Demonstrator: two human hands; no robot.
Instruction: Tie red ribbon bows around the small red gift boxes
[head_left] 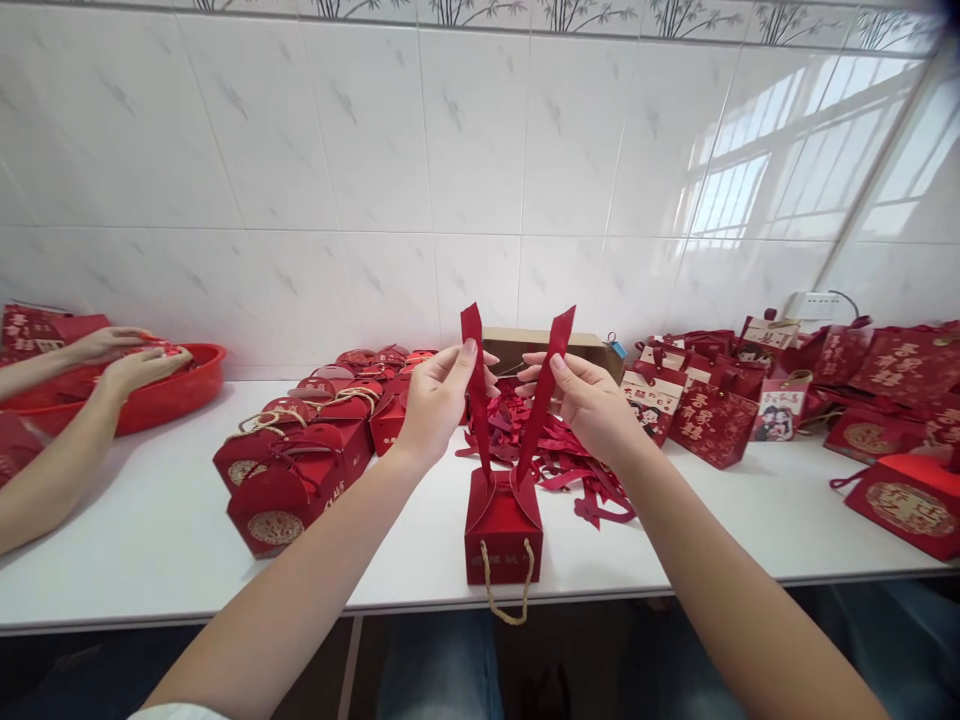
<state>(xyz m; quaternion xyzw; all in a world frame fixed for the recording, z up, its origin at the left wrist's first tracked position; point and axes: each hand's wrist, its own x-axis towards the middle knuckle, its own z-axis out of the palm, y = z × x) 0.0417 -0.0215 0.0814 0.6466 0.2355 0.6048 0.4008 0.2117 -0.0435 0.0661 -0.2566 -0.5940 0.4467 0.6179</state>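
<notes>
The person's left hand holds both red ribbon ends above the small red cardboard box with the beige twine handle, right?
Not quite: in the head view, the left hand holds only one red ribbon end; the right hand holds the other end. Both are indeed above the small red cardboard box with the beige twine handle.

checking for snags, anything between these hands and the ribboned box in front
Nothing visible blocks them: only the ribbon ends, held by left hand and right hand, run to the red box. Loose ribbons lie behind it.
</notes>
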